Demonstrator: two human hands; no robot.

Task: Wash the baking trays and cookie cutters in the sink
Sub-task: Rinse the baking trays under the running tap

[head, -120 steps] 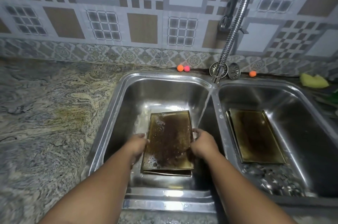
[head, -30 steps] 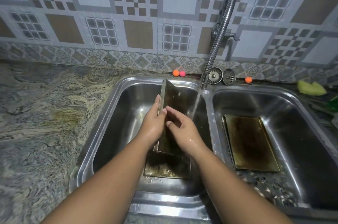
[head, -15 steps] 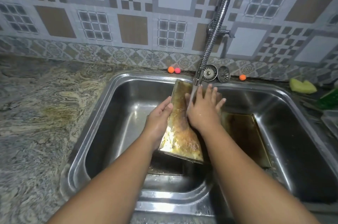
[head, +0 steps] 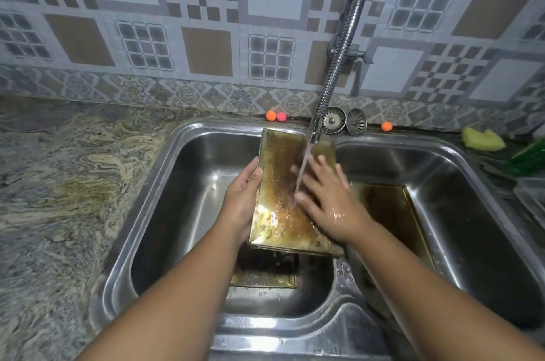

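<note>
Granite counter (head: 67,183) swirls off at my 9 o'clock, then comes the steel double sink (head: 153,213). My left hand (head: 240,204) is clamped on the left edge of a brown, stained baking tray (head: 280,183), thumb on the front face, the other fingers hidden behind it, so the tray stands tilted over the divider between the basins. Under it, a second tray (head: 265,272) lies flat on the left basin floor. Water from the springy faucet (head: 339,59) at 12 o'clock hits the held tray's face. My right hand (head: 330,201) is flat on that face, fingers spread wide, holding nothing, wet all over. At 2 o'clock a third tray (head: 389,213) lies in the right basin. Two strainers (head: 343,121) lean at the back ledge near three small orange and pink balls (head: 275,116), and a yellow sponge (head: 483,139) sits at far right.
</note>
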